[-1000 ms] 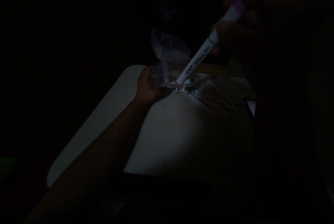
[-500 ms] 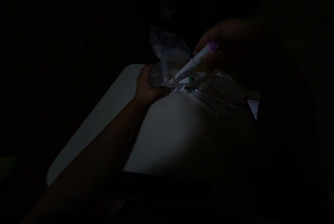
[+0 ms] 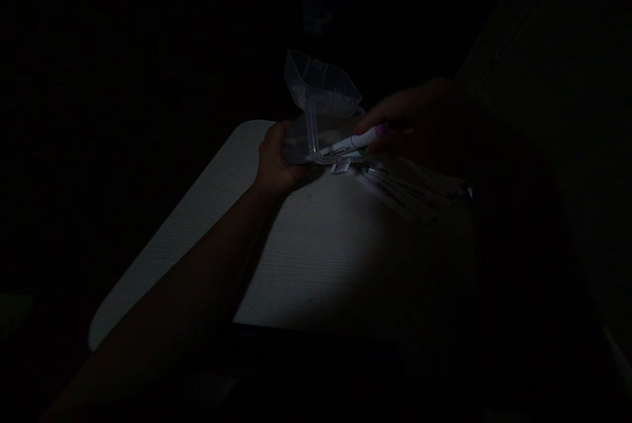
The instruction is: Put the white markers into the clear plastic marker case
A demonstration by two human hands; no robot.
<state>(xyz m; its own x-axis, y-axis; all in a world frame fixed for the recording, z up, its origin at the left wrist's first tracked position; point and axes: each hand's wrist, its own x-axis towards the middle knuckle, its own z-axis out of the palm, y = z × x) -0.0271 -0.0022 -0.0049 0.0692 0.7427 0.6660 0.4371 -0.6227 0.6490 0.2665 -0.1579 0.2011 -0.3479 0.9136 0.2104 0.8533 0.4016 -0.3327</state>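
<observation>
Left hand gripping clear open box near frame centre, fingers wrapping its left end. Right hand, right of centre, pinching purple-ended marker between fingers, marker slanting into box above green-ended marker. Loose markers lying on worktop, right of centre.

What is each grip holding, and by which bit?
The right grip holds a white marker near its purple end; the left grip holds the clear case by its left end.
</observation>
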